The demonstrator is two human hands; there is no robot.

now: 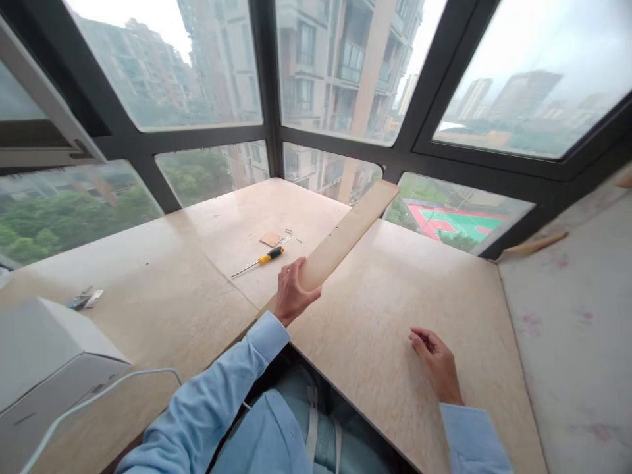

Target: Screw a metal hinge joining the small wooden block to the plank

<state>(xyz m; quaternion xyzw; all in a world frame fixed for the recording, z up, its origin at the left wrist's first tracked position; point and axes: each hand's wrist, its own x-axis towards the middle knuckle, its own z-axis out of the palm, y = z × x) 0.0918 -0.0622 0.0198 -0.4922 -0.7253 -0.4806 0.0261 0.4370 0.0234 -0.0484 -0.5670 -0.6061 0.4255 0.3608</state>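
Observation:
My left hand (pixel 295 289) is wrapped around a long, flat wooden board (pixel 353 224), thumb on the near side and fingers over the far edge. The board slants up and away toward the window corner, with small dark marks on its upper face. My right hand (pixel 437 361) is at the right, over the bare tabletop and apart from the board. Its fingers are curled in toward the thumb; whether something small is between them is hidden. Just beyond my left hand lies a screwdriver (pixel 264 259) with a yellow and black handle. Behind it are a brown patch (pixel 271 238) and small metal pieces (pixel 286 237).
A pale wood-toned counter (pixel 390 296) fills the window corner. At the left stand a white box (pixel 59 349) and a white cable (pixel 99 392); a small packet of hardware (pixel 87 298) lies behind them. Dark window frames (pixel 271 85) bound the back, a patterned wall (pixel 577 329) the right.

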